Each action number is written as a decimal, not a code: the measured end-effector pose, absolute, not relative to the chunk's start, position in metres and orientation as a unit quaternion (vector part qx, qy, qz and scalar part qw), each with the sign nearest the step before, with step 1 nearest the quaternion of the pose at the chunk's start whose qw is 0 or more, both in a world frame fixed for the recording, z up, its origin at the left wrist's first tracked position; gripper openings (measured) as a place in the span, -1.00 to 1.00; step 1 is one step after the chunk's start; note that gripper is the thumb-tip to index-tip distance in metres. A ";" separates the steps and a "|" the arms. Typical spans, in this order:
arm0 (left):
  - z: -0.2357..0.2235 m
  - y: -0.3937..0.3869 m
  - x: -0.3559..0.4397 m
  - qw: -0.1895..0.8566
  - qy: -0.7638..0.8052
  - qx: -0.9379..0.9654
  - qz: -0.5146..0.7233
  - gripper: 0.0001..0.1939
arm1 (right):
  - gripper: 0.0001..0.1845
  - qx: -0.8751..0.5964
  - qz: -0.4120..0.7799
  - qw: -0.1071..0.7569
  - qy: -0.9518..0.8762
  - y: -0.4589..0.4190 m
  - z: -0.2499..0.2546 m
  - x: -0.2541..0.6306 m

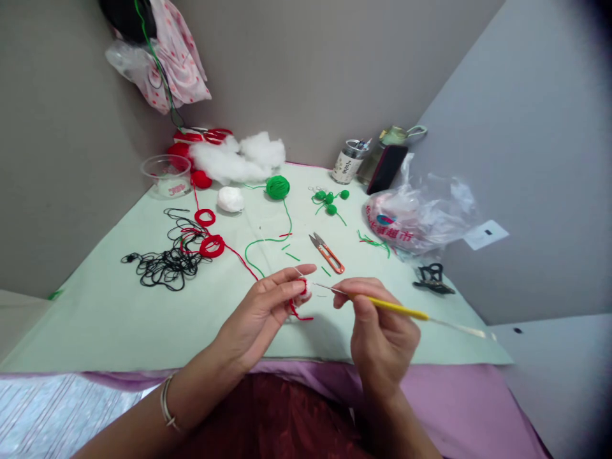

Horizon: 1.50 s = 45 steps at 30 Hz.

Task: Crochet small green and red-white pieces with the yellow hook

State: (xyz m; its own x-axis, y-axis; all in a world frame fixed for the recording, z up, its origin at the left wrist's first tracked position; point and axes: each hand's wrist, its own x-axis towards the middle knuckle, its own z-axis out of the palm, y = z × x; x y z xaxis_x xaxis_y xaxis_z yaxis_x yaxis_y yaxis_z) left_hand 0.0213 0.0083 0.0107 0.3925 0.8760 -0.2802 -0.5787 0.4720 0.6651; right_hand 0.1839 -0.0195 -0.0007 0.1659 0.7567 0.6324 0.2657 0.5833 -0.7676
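Note:
Between the thumb and fingers of my left hand (261,312) is a small red and white crochet piece (305,290). Short red yarn tails dangle below it, and a white strand runs over my raised forefinger. My right hand (385,328) grips a yellow-handled crochet hook (399,308) like a pen. The hook's thin metal tip points left, close to the piece; whether it touches the stitches I cannot tell. Just beyond my hands lie orange-handled thread snips (329,254) with their blades apart, among green yarn snippets.
Behind are a green yarn ball (278,187), a white yarn ball (230,199), white stuffing (234,159) and a clear tub (167,175). Tangled black cord (167,264) and red yarn coils (211,246) lie left. At right are a plastic bag (421,213), a phone (388,169) and a black claw clip (433,279).

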 end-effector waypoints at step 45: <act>0.011 0.009 0.022 0.814 0.305 0.242 0.431 -0.57 | -0.65 -0.409 0.058 0.575 -0.707 -0.020 -0.003 0.184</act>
State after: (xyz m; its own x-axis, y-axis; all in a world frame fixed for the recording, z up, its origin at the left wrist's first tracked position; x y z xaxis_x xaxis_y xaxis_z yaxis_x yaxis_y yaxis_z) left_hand 0.0216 0.0095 0.0112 0.4434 0.8487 -0.2884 -0.5542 0.5124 0.6559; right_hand 0.1843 -0.0198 -0.0026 -0.0060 0.6445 0.7646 0.5105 0.6594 -0.5519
